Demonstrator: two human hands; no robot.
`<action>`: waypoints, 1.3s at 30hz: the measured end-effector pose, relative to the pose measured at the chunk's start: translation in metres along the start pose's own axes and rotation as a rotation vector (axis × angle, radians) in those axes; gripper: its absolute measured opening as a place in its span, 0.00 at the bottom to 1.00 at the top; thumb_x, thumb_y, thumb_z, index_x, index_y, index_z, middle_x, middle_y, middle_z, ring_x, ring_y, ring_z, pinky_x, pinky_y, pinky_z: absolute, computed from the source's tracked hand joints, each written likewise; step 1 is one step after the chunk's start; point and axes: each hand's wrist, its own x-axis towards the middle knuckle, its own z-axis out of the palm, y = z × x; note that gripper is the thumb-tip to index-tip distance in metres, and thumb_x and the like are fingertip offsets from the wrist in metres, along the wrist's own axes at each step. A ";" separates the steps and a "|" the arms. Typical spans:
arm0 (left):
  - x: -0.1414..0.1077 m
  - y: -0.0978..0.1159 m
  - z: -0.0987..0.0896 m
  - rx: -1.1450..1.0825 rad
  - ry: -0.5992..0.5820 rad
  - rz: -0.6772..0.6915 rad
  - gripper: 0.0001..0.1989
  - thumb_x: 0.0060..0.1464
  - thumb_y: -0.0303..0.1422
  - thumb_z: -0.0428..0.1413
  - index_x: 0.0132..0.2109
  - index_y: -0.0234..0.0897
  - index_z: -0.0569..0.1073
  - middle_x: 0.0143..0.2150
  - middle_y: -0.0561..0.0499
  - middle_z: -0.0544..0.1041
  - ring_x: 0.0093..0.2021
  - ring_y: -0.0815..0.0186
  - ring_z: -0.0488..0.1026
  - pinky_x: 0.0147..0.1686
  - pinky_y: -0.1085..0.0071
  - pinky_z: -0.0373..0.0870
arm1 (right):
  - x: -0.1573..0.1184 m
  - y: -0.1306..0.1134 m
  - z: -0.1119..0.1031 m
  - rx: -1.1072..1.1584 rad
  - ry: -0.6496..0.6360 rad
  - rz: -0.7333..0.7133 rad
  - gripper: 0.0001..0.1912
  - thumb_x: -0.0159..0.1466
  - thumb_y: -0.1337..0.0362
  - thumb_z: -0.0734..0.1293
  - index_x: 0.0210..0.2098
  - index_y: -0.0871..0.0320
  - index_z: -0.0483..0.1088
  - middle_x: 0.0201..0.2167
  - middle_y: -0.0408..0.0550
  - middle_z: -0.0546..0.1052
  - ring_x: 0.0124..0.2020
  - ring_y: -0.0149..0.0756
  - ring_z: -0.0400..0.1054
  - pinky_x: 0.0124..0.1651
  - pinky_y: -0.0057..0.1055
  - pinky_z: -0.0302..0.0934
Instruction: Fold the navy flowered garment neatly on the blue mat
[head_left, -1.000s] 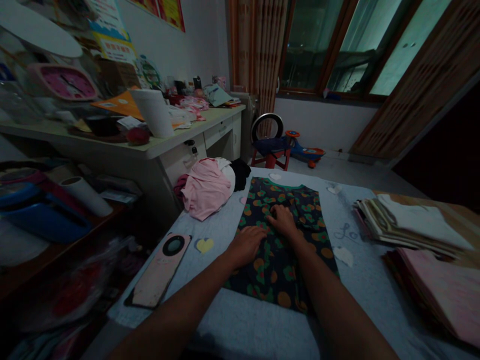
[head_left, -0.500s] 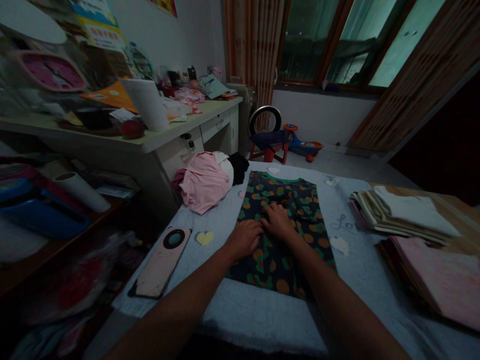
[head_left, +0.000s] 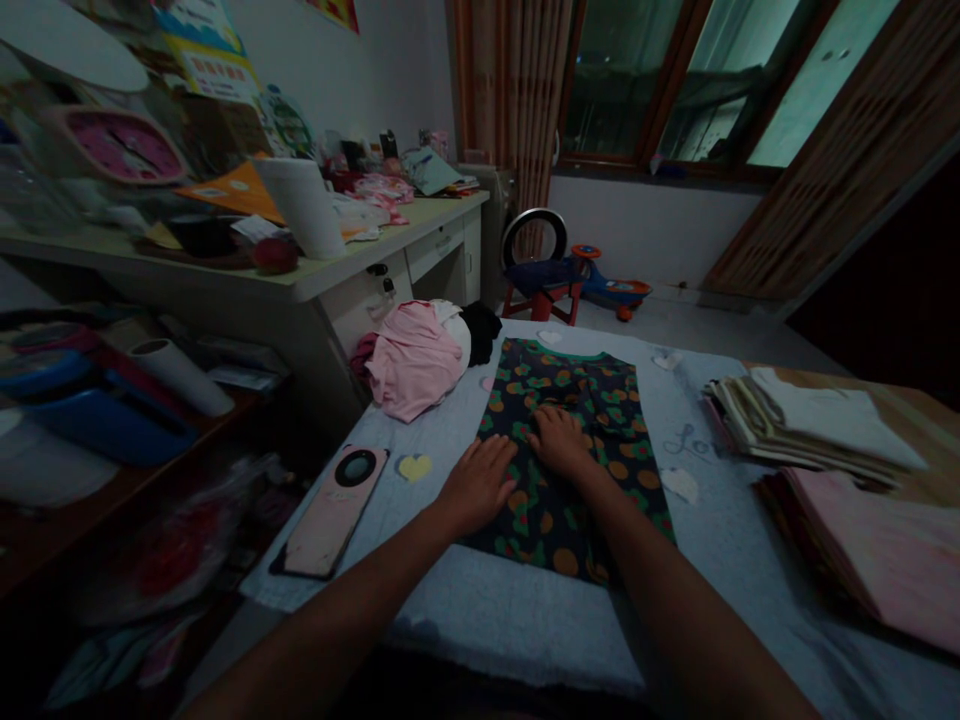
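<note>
A dark navy garment [head_left: 592, 400] with orange and green spots and a green collar lies flat and folded on a pale blue bedsheet [head_left: 480, 630]. My right hand [head_left: 561, 445] rests palm down on its middle, fingers apart. My left hand [head_left: 476, 485] lies flat at the garment's left edge, partly on the sheet. Neither hand grips anything. The cloth under my palms is hidden.
Beyond the garment sit a crumpled pink garment [head_left: 412, 365] and a black cloth [head_left: 481, 332]. Folded stacks [head_left: 810, 430] lie to the right. A large pink phone-shaped object [head_left: 330, 512] lies left of my left hand. A desk [head_left: 442, 240] and shelves stand beyond the bed's left edge.
My left hand has slid slightly left toward the garment's edge, its fingers spread wider. My right hand stays nearly in place. The view has shifted a little.
</note>
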 end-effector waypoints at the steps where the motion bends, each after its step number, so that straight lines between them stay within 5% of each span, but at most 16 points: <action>1: -0.002 -0.001 0.001 -0.009 0.019 -0.015 0.26 0.64 0.38 0.50 0.65 0.37 0.60 0.68 0.40 0.62 0.70 0.54 0.55 0.67 0.50 0.53 | -0.002 0.000 -0.001 0.002 -0.030 -0.014 0.26 0.67 0.53 0.61 0.62 0.56 0.62 0.65 0.56 0.62 0.64 0.54 0.53 0.61 0.52 0.49; 7: -0.011 -0.015 0.003 -0.124 0.147 -0.036 0.22 0.67 0.35 0.42 0.66 0.37 0.60 0.68 0.40 0.63 0.69 0.58 0.56 0.66 0.53 0.58 | -0.024 -0.017 -0.014 0.018 -0.060 -0.107 0.32 0.66 0.47 0.61 0.64 0.59 0.61 0.68 0.58 0.58 0.69 0.57 0.46 0.65 0.56 0.42; 12: -0.027 -0.021 -0.002 -0.049 0.041 -0.072 0.23 0.66 0.37 0.46 0.64 0.35 0.62 0.68 0.39 0.62 0.70 0.56 0.55 0.66 0.50 0.54 | -0.049 -0.034 -0.012 0.064 -0.077 -0.292 0.29 0.69 0.52 0.59 0.65 0.58 0.59 0.68 0.56 0.59 0.70 0.47 0.46 0.68 0.53 0.40; 19: -0.037 -0.016 -0.015 -0.005 -0.007 -0.046 0.24 0.64 0.40 0.50 0.64 0.39 0.62 0.70 0.40 0.58 0.71 0.54 0.53 0.67 0.47 0.52 | -0.054 -0.020 -0.005 -0.003 -0.055 -0.197 0.24 0.71 0.61 0.56 0.64 0.56 0.60 0.69 0.53 0.59 0.69 0.48 0.48 0.68 0.55 0.39; 26: -0.043 0.002 -0.025 -0.163 0.032 0.044 0.13 0.58 0.28 0.55 0.51 0.39 0.70 0.57 0.45 0.71 0.59 0.58 0.67 0.62 0.56 0.64 | -0.080 -0.042 -0.023 0.080 -0.004 -0.342 0.10 0.68 0.64 0.61 0.45 0.58 0.71 0.47 0.53 0.73 0.49 0.42 0.64 0.53 0.38 0.57; 34: -0.053 0.003 -0.026 -0.164 -0.037 0.114 0.28 0.54 0.41 0.61 0.60 0.39 0.65 0.66 0.41 0.63 0.69 0.49 0.53 0.66 0.48 0.55 | -0.101 -0.032 -0.022 0.103 -0.039 -0.363 0.08 0.67 0.68 0.60 0.42 0.56 0.70 0.44 0.49 0.70 0.45 0.40 0.62 0.48 0.36 0.55; 39: -0.054 0.007 -0.025 -0.146 -0.035 0.096 0.27 0.55 0.41 0.60 0.59 0.40 0.66 0.67 0.41 0.61 0.70 0.49 0.52 0.67 0.48 0.54 | -0.114 -0.035 -0.029 0.126 -0.058 -0.312 0.07 0.68 0.66 0.61 0.38 0.56 0.71 0.41 0.49 0.70 0.43 0.39 0.62 0.45 0.35 0.55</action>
